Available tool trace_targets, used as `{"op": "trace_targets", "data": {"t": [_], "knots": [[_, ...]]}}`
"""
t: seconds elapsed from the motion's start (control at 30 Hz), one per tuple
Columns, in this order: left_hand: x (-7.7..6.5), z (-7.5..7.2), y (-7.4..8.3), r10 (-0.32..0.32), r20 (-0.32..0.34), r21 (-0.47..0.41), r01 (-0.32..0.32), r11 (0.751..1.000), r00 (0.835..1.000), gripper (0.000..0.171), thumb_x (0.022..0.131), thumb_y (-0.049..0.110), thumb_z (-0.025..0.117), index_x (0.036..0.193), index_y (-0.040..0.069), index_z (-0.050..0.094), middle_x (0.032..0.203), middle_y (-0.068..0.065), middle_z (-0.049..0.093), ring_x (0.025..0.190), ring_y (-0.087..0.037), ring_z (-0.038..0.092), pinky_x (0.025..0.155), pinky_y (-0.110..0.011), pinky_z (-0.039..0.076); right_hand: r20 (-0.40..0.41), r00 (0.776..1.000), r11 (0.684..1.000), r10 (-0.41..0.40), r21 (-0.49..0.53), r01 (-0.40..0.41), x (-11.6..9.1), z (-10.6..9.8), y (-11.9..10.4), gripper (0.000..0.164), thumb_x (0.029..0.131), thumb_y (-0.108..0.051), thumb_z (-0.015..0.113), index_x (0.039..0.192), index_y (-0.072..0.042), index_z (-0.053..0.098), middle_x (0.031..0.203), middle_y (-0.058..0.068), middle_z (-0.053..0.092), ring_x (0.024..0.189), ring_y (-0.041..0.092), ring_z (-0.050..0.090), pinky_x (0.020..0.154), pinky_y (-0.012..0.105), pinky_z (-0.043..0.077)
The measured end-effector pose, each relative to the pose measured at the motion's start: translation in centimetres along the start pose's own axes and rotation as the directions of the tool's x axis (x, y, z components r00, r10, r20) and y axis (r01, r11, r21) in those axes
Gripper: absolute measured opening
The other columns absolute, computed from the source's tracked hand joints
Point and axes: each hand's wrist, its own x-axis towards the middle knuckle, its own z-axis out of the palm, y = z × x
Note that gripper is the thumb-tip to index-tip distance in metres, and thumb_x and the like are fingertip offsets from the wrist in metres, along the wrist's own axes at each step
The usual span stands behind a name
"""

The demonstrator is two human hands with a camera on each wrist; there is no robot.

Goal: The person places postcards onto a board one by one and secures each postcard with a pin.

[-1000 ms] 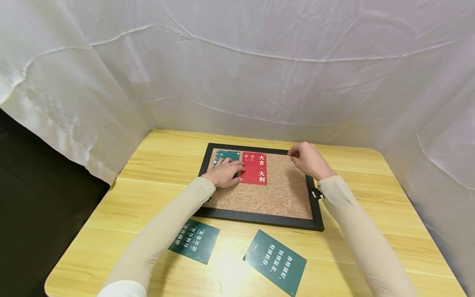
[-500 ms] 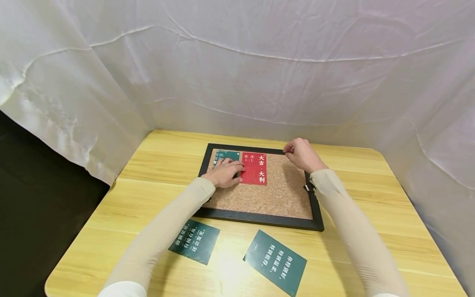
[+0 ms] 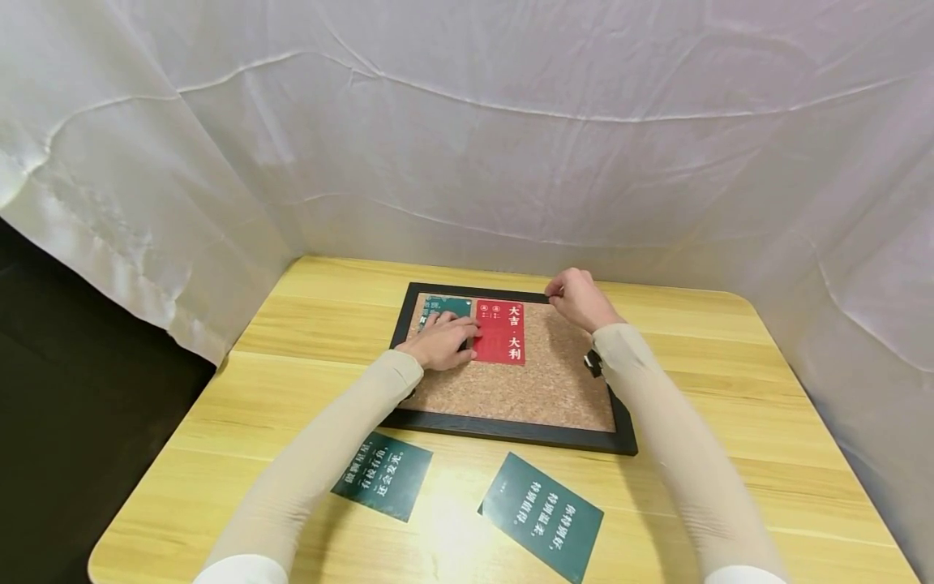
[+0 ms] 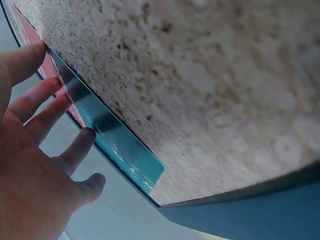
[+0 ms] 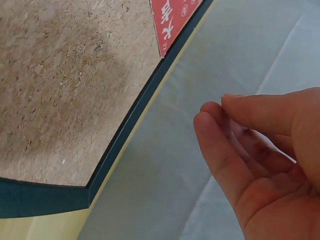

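My left hand rests with spread fingers on a green card and the edge of a red card, side by side on a framed cork board. In the left wrist view, the fingertips touch both cards. My right hand is held above the board's far frame, right of the red card. Its thumb and fingertips come together in the right wrist view. Nothing shows between them; a very small thing could be hidden there. A small pale dot marks the green card's top right corner.
Two more green cards with white writing lie on the wooden table in front of the board: one at left, partly under my left forearm, one nearer the middle. Pale cloth hangs behind the table and along its sides.
My right hand has moved left along the board's far edge, closer to the red card, with its fingertips still together. My left hand and the cards have stayed in place.
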Motion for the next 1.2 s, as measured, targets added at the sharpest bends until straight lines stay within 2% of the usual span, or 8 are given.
{"op": "trace_targets", "data": {"t": [0.43,0.67,0.9,1.2], "knots": [[-0.1,0.1,0.0,0.008,-0.011,0.000,-0.008,1.000,1.000,0.051,0.104,0.037,0.062,0.150,0.015,0.056,0.162,-0.005,0.047,0.144,-0.035,0.041,0.119,-0.058,0.031,0.012,1.000,0.999,-0.025,-0.020,0.025,1.8,1.7,0.3,0.022,0.097,0.003,0.061,0.112,0.007,0.077,0.114,0.026,0.075,0.109,0.039,0.072,0.094,0.051,0.059],[-0.2,0.1,0.0,0.006,-0.006,0.006,-0.006,1.000,1.000,0.051,0.105,0.037,0.061,0.150,0.015,0.055,0.162,-0.004,0.046,0.145,-0.035,0.041,0.120,-0.057,0.030,0.029,0.999,1.000,-0.020,-0.015,0.021,2.5,2.7,0.5,0.025,0.098,0.006,0.058,0.113,0.007,0.077,0.116,0.026,0.075,0.112,0.040,0.071,0.096,0.052,0.058],[-0.1,0.2,-0.1,0.004,-0.006,-0.001,-0.004,1.000,1.000,0.051,0.105,0.038,0.061,0.150,0.016,0.055,0.162,-0.004,0.046,0.144,-0.035,0.041,0.119,-0.058,0.031,0.045,0.999,1.000,0.022,-0.019,-0.021,2.8,3.6,0.6,0.028,0.100,0.004,0.054,0.116,0.004,0.077,0.121,0.024,0.074,0.116,0.039,0.069,0.097,0.054,0.057],[-0.1,0.3,-0.1,0.017,-0.008,-0.011,-0.017,1.000,1.000,0.049,0.105,0.036,0.061,0.148,0.014,0.057,0.162,-0.006,0.047,0.145,-0.037,0.041,0.119,-0.060,0.030,0.021,1.000,0.998,-0.020,-0.065,0.021,3.4,4.5,0.9,0.028,0.097,0.006,0.055,0.107,0.001,0.081,0.112,0.021,0.077,0.108,0.036,0.073,0.093,0.051,0.060]]}}
